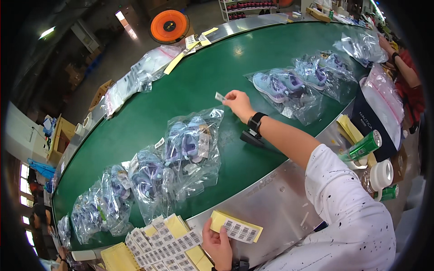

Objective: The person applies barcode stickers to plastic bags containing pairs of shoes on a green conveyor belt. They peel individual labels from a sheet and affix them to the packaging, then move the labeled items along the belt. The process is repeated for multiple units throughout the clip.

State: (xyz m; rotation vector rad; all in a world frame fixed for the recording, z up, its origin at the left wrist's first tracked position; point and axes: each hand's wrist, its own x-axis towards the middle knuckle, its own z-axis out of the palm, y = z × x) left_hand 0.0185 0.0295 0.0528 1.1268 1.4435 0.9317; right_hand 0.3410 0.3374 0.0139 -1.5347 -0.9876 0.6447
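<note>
Here the green counter [205, 88] sits in bright, fairly even light, with one soft pale glare spot toward its far side and hard white glints all over the clear plastic bags [307, 110], while the room beyond sinks into dimness around a glowing tube light [46, 32] and washed-out windows [25, 171] at the left. The bars on the near label sheet [241, 231] look crisp, but the distant shoe rack [247, 11] goes soft. Straight edges bow strongly, and the corners darken to black.
</note>
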